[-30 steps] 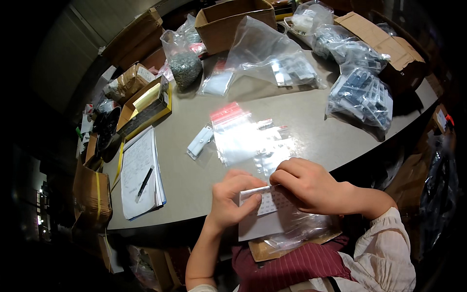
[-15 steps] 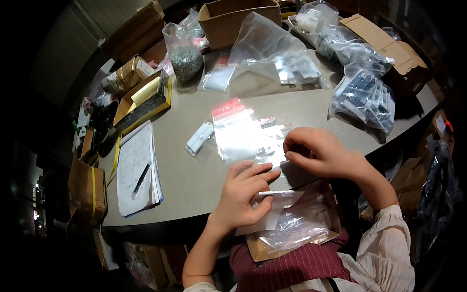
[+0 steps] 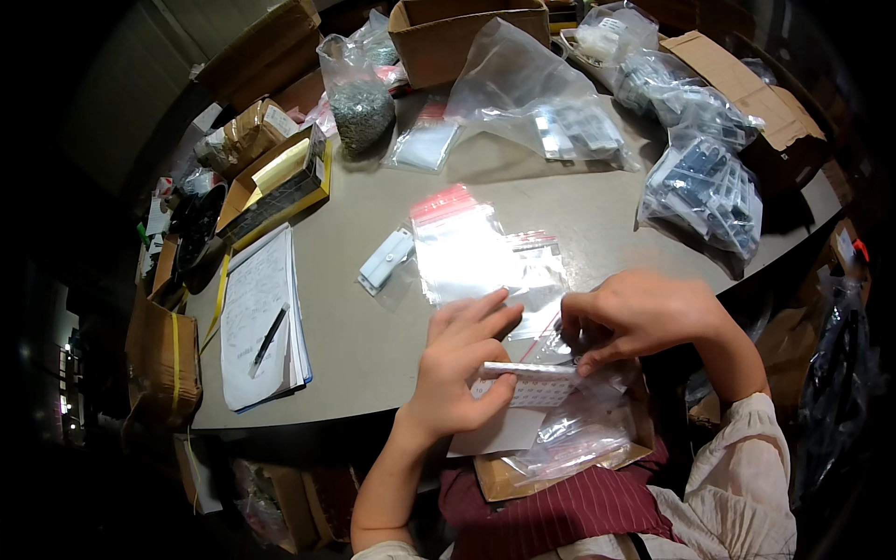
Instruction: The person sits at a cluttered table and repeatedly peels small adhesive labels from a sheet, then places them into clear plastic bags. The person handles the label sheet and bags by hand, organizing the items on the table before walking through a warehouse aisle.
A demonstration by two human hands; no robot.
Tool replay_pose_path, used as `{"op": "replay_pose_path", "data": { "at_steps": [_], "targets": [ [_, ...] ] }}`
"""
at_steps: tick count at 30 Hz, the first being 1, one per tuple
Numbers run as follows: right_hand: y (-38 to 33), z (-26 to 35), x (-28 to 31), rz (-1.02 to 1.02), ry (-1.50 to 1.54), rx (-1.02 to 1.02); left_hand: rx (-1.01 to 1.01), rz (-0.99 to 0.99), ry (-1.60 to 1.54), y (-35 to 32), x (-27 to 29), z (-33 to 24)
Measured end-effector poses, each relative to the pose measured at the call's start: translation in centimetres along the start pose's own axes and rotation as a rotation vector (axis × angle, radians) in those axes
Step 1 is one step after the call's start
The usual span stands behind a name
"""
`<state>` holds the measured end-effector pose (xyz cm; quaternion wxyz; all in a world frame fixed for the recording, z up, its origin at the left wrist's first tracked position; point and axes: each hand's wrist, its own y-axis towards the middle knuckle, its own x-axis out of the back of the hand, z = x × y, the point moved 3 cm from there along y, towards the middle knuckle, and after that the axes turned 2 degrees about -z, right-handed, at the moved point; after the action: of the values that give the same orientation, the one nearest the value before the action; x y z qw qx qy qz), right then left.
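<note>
- Nearest, a shallow cardboard tray [image 3: 495, 481] at the lap bears loose clear bags [image 3: 579, 443]; being slick and crumpled, they could slide off if the tray tips. How many there are is hard to tell.
- Above the tray's far left part, the left hand [image 3: 464, 375] clamps a white label sheet [image 3: 534, 392] between thumb and fingers, its other fingers spread. A loose pinch could let the curled far edge spring or crease. The thumb hides part of the print.
- At the sheet's right end, the right hand [image 3: 646, 322] is curled, thumb near fingers, beside a clear bag [image 3: 553, 349] with a red line. Blur and glare mask whether it grips bag, sheet or a label; a label could stick askew if the thin film wrinkles.
- Just beyond, smaller clear bags [image 3: 539, 273] lie right of red-topped bags [image 3: 457, 245]; a brushing hand could scatter them. Glare washes out their contents.
- Farther right, a bag of dark parts [image 3: 702, 191] has folds obscuring its pieces.
- At the far edge, a cardboard box [image 3: 467, 47] is cut off.
</note>
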<state>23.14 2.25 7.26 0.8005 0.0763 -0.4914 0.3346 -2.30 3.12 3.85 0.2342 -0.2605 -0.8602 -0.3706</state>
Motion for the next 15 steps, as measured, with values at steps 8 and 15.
{"op": "replay_pose_path", "data": {
  "at_steps": [8, 15],
  "targets": [
    [2.9, -0.6, -0.5, -0.329, 0.113, 0.064, 0.001, 0.155, -0.059, 0.0, -0.5, 0.1],
    [2.9, 0.2, -2.3, -0.5, -0.212, -0.063, 0.069, 0.158, -0.227, -0.2, 0.0, 0.1]
  ]
}}
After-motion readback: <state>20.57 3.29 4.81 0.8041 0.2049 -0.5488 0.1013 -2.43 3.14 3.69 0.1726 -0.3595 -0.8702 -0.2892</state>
